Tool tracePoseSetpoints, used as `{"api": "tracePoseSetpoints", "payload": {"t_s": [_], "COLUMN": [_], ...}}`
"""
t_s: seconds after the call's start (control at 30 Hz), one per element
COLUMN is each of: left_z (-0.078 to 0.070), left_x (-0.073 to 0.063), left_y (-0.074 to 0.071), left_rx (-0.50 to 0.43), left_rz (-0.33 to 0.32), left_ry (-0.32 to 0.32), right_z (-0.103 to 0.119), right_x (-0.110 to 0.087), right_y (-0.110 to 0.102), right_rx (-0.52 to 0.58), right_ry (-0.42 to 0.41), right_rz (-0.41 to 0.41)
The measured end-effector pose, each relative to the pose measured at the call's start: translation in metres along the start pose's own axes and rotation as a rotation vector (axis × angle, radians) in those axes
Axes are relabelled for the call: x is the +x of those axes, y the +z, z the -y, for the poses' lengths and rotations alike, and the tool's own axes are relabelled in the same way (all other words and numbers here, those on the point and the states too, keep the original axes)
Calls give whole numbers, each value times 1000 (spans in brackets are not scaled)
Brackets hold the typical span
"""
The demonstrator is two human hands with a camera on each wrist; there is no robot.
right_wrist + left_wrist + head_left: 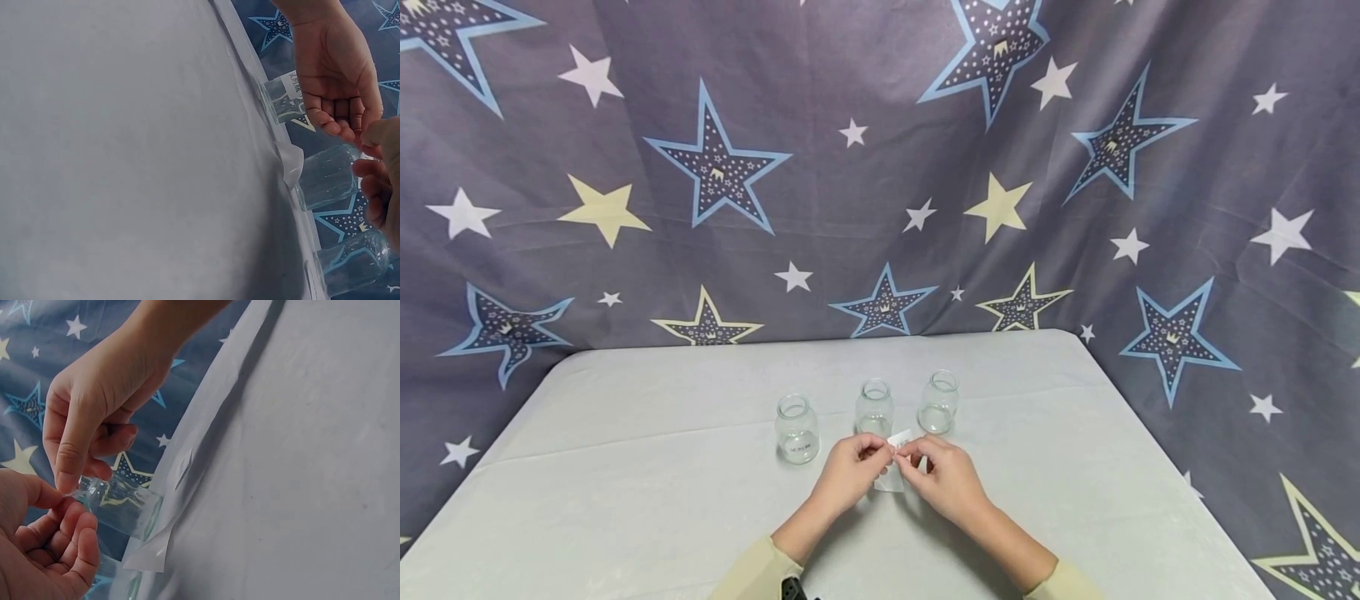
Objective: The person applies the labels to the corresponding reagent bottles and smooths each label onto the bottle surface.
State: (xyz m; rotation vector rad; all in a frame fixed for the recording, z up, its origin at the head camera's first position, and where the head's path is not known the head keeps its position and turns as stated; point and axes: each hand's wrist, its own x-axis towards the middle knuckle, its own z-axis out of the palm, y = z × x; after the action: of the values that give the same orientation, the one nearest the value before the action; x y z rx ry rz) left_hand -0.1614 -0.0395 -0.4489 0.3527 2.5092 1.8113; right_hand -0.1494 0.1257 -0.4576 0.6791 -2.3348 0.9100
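Note:
Both hands meet over the front of the table at a small white paper strip with faint print (891,481). My left hand (848,473) pinches it with thumb and fingertips. From the other side my right hand (947,482) pinches close by, its fingertips nearly meeting the left ones. In the right wrist view a curled white piece of the paper (290,164) hangs below the fingers. The middle glass jar (875,404) stands just behind the hands, its lower part overlapped by them. What lies right between the fingertips is mostly hidden.
A glass jar with a small printed label (797,437) stands to the left, and another glass jar (938,404) to the right. All three are lidless and upright on the white-covered table (625,483). A star-patterned curtain (820,208) hangs behind.

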Motion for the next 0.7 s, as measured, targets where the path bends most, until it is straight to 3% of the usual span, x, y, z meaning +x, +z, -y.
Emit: {"api": "tracePoseSetpoints", "payload": {"t_s": [0.43, 0.6, 0.7], "left_z": [3, 6, 6], "left_x": [-1, 0, 0], "left_y": [-5, -8, -10], "left_rx": [4, -4, -4], "left_rz": [-14, -20, -21], "left_ry": [-10, -40, -53], "right_z": [1, -4, -8], "right_x": [-1, 1, 3], "right_y": [0, -1, -1], "right_rx": [24, 38, 78], "right_ry": [-5, 75, 178], "right_rz": [1, -20, -12]}}
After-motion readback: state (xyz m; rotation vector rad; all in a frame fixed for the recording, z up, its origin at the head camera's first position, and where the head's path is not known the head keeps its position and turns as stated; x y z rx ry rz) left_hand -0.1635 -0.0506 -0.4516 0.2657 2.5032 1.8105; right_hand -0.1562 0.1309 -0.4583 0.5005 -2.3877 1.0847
